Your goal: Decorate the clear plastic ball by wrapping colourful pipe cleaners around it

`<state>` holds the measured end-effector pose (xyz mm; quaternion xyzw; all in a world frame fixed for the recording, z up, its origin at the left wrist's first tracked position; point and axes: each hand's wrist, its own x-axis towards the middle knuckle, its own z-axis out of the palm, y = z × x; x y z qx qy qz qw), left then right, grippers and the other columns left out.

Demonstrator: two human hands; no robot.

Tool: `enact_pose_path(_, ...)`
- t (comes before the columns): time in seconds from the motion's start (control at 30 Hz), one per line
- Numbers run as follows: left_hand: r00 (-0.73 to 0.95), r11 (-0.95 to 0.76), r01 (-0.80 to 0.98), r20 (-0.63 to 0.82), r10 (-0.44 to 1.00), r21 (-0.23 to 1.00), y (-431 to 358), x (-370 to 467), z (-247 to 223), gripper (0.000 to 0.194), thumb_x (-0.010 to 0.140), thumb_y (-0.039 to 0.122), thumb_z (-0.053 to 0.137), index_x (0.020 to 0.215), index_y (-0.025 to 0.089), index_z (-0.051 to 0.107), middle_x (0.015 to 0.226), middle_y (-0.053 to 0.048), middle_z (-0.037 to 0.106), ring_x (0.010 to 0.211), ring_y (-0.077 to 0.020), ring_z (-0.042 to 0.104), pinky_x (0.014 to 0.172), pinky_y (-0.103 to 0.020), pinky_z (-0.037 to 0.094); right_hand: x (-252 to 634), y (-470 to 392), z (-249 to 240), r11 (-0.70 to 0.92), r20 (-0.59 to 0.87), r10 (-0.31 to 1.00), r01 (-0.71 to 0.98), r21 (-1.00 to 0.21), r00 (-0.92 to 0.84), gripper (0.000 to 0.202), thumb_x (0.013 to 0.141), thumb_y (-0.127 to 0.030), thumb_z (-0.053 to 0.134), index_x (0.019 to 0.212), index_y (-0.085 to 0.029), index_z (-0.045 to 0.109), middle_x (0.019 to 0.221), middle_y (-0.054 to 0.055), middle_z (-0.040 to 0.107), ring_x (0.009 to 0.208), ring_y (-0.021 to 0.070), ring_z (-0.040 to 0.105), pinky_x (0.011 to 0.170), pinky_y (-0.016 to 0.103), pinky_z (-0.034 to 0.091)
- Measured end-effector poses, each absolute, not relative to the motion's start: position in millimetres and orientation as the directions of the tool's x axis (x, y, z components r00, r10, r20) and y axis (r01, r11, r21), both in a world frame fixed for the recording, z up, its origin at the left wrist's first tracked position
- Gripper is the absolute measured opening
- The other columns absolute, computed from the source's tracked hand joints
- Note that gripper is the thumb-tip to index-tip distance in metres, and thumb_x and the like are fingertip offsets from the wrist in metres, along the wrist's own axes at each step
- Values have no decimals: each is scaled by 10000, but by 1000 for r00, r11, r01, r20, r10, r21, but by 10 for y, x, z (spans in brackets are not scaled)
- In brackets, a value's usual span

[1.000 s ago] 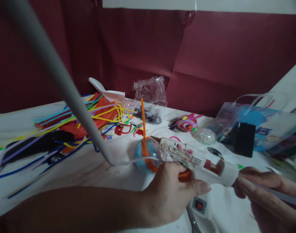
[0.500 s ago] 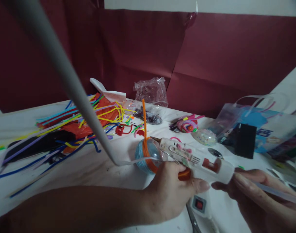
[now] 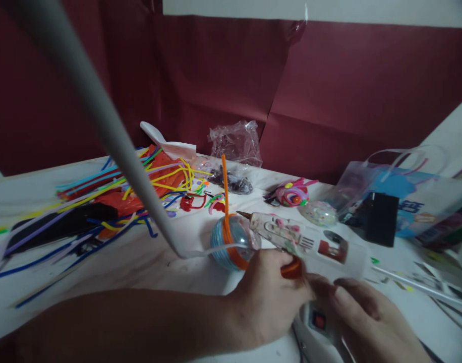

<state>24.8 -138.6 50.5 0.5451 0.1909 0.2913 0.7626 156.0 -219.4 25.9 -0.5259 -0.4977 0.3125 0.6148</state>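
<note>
The left forearm reaches in low from the left, and the left hand (image 3: 271, 300) is curled, its fingers holding the glue gun (image 3: 301, 239) at its orange trigger (image 3: 291, 269), fingertips hidden. The right hand (image 3: 370, 317) angles in from the lower right, bent fingers against the gun's handle, meeting the left thumb; blur means I cannot tell whether they grip. Just beyond the left knuckles sits the ball (image 3: 236, 234), wound in blue and orange, the gun's nozzle (image 3: 244, 215) near its top. An orange stem (image 3: 225, 189) rises from it. Farther left of the fingers lie colourful pipe cleaners (image 3: 170, 176); farther beyond, a clear bag (image 3: 234, 141).
</note>
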Motion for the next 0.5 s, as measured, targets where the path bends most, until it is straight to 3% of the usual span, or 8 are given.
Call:
enact_pose_path(0.07, 756, 225, -187, -6, 655, 956, -1422, 236, 489, 317, 603, 386, 727, 682, 112, 590, 637, 23, 538, 648, -95, 457, 615, -211, 374, 1577, -2246, 155, 135, 189, 924, 179, -975, 334, 487, 800, -545, 760, 645, -105, 619, 574, 49, 491, 484, 192, 490, 387, 193, 450)
enact_pose_path(0.17, 751, 165, -116, -22, 660, 980, -1467, 213, 473, 267, 646, 357, 685, 696, 119, 574, 678, 12, 561, 661, -100, 462, 599, -213, 365, 1586, -2276, 65, 92, 174, 863, 192, -977, 475, 574, 685, -633, 809, 615, -106, 590, 526, 24, 443, 423, 169, 430, 326, 189, 380)
enact_pose_path(0.33, 826, 66, -150, 89, 557, 987, -1496, 147, 552, 286, 787, 323, 545, 1006, 152, 615, 1000, -59, 650, 982, -198, 559, 865, -302, 401, 1549, -2216, 151, 199, 276, 762, 193, -961, 586, 579, 628, -679, 815, 640, -148, 585, 485, 6, 430, 404, 205, 463, 338, 243, 431)
enact_pose_path(0.5, 863, 41, -180, 138, 485, 983, -1457, 137, 542, 318, 814, 308, 527, 1094, 174, 597, 1085, -63, 640, 1060, -221, 554, 901, -344, 406, 1608, -2223, 240, 230, 296, 771, 187, -955, 565, 511, 633, -626, 842, 674, -164, 628, 504, 28, 478, 403, 227, 489, 331, 259, 448)
